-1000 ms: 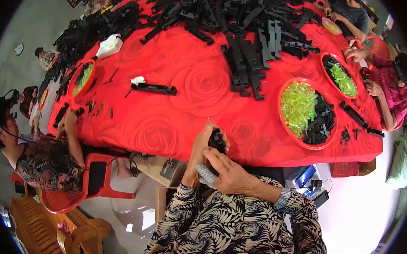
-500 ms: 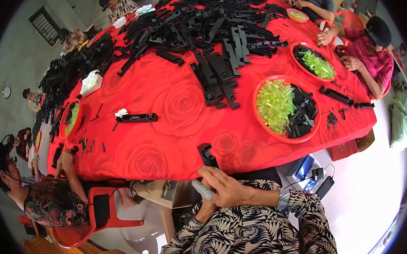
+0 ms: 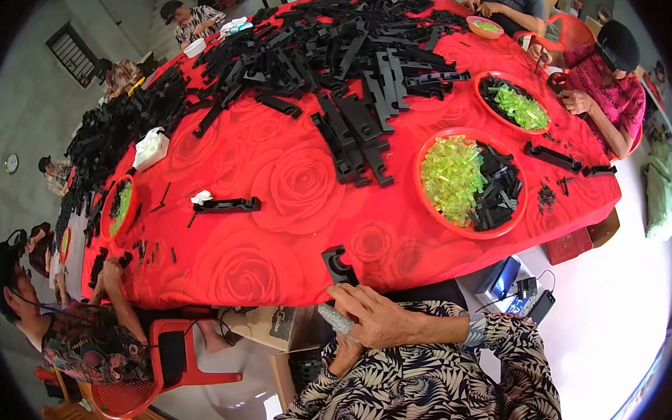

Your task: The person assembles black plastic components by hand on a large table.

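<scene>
Both my hands are together at the table's near edge, around a black plastic part (image 3: 341,265) with a curved notch at its upper end. My right hand (image 3: 382,316) lies on top, its fingers bent and closed over the part's lower end. Beneath it is my left hand (image 3: 345,354), closed and largely covered; it appears to grip the same part from below. A grey wrapped digit (image 3: 335,318) shows between the two hands; I cannot tell which hand it belongs to. The part's lower end is hidden.
A red bowl (image 3: 421,197) of yellow-green clear pieces and small black pieces stands right of my hands. Another black part (image 3: 228,206) lies to the left on the red tablecloth (image 3: 240,273). Beyond sits a large black heap (image 3: 295,51). Several co-workers sit around the table.
The view has shifted slightly. The black part is turned a little, showing more of its curved notch. My hands remain closed together around it.
</scene>
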Action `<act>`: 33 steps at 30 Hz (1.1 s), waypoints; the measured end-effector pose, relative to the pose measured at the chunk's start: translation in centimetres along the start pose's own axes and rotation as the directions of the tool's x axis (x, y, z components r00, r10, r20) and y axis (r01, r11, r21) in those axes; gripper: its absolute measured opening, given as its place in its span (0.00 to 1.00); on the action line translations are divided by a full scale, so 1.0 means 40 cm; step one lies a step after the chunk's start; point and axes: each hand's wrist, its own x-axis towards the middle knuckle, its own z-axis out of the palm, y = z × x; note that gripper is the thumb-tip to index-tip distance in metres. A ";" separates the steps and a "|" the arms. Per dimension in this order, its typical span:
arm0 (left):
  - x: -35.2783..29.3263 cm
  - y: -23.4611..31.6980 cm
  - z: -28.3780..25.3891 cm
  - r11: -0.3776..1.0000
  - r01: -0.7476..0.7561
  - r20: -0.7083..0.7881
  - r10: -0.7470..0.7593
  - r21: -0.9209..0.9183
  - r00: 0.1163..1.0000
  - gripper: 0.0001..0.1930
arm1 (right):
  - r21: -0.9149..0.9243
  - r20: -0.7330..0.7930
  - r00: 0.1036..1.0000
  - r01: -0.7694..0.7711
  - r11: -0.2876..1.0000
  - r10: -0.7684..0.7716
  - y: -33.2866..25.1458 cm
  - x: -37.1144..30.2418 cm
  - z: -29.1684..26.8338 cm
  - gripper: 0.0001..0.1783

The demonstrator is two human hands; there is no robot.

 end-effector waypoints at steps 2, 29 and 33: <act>-0.012 -0.008 -0.010 1.000 -0.013 -0.019 0.013 0.014 1.000 0.33 | 0.023 -0.017 1.000 -0.008 1.000 0.009 0.004 -0.003 0.011 0.16; -0.005 -0.015 -0.034 0.951 -0.139 -0.181 0.193 0.275 0.964 0.35 | 0.073 -0.071 0.993 -0.087 0.994 0.092 0.024 0.014 0.028 0.29; -0.014 -0.019 -0.041 0.931 -0.159 -0.183 0.228 0.330 0.956 0.35 | 0.039 -0.127 0.985 -0.111 0.993 0.115 0.016 0.015 0.020 0.31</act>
